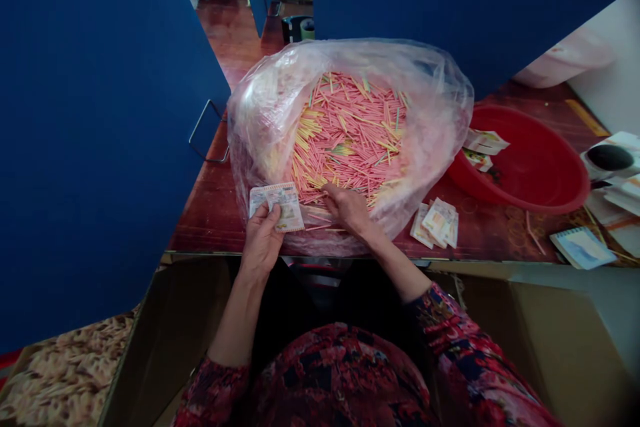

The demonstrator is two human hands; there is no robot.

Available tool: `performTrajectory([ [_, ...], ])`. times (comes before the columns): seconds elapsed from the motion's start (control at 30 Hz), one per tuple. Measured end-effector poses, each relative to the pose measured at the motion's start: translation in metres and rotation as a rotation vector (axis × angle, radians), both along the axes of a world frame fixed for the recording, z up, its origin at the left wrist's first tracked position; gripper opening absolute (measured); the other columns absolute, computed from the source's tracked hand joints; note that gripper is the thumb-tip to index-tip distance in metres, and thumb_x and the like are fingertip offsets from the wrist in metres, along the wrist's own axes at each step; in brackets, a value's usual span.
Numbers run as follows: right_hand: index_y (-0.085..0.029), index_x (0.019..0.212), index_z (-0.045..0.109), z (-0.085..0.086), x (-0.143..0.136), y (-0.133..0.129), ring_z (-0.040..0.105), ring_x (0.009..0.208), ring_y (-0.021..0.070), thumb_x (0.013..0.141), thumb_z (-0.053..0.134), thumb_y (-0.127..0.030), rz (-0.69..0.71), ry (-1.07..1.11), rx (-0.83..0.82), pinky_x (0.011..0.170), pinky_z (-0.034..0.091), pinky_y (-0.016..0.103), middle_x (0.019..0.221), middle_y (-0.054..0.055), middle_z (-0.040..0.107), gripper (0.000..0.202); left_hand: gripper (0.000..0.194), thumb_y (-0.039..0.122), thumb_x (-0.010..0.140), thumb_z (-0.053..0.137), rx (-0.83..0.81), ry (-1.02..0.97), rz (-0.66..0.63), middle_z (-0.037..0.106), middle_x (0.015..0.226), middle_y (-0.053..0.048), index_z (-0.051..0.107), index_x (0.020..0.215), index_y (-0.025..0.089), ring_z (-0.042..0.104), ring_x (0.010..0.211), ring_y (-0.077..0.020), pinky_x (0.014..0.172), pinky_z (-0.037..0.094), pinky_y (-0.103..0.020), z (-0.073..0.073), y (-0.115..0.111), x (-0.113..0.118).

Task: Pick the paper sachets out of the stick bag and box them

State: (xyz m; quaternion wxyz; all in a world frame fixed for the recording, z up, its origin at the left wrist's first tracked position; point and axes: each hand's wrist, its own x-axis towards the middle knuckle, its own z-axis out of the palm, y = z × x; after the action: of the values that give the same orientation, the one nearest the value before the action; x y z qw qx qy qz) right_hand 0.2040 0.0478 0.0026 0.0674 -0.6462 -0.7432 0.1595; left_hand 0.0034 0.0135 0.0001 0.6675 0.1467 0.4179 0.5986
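Note:
A large clear plastic bag (435,100) lies open on the table, full of short thin sticks (355,120), mostly pink with some yellow and a few green. My left hand (265,230) is closed on small printed packets (287,203) at the bag's front left edge. At the near side of the heap, my right hand (350,210) has its fingertips pinched together among the sticks. What it grips, if anything, is too small to make out. More printed packets (440,223) lie on the table to the right of the bag.
Right of the bag stands a red basin (535,160) with packets inside. A small spiral notepad (583,247) lies near the table's front edge. Blue panels (100,113) with wire handles (207,133) flank the table. Cardboard boxes (565,327) sit below.

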Motion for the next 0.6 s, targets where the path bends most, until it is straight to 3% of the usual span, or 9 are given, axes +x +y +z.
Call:
performTrajectory([
  [0.13,-0.023,0.117,0.065,-0.006,-0.011,0.006,0.07,0.091,0.0256,0.103,0.039,-0.027,0.057,-0.2,0.003,0.071,0.042,0.031,0.104,0.012,0.075,0.03,0.038,0.026,0.064,0.093,-0.02,0.024,-0.012,0.078,0.095,-0.003,0.074,0.096,0.018,0.073,0.084,-0.0159,0.091,0.057,-0.032,-0.001,-0.005,-0.002],
  [0.33,-0.021,0.112,0.064,-0.006,-0.012,0.013,0.069,0.092,0.0264,0.102,0.039,-0.024,0.155,-0.237,-0.001,0.068,0.04,0.031,0.106,0.013,0.074,0.027,0.042,0.035,0.058,0.095,-0.008,0.144,0.035,0.077,0.09,-0.002,0.075,0.091,0.016,0.07,0.077,-0.0131,0.082,0.056,-0.027,0.0,-0.005,0.004],
  [0.5,-0.019,0.102,0.064,-0.004,-0.003,0.011,0.066,0.092,0.0238,0.103,0.041,-0.032,0.089,-0.099,0.03,0.068,0.036,0.03,0.102,0.01,0.072,0.027,0.041,0.043,0.063,0.091,0.039,0.244,0.13,0.077,0.093,-0.003,0.077,0.092,0.016,0.07,0.082,-0.0131,0.083,0.055,-0.026,-0.005,-0.007,0.007],
  [0.6,-0.02,0.096,0.061,-0.004,0.006,0.009,0.061,0.086,0.0207,0.101,0.043,-0.035,-0.015,0.163,0.049,0.071,0.038,0.03,0.098,0.008,0.069,0.024,0.04,0.044,0.068,0.089,0.059,0.217,0.143,0.077,0.096,-0.002,0.077,0.096,0.018,0.07,0.084,-0.0127,0.084,0.055,-0.025,-0.005,-0.007,0.008],
])
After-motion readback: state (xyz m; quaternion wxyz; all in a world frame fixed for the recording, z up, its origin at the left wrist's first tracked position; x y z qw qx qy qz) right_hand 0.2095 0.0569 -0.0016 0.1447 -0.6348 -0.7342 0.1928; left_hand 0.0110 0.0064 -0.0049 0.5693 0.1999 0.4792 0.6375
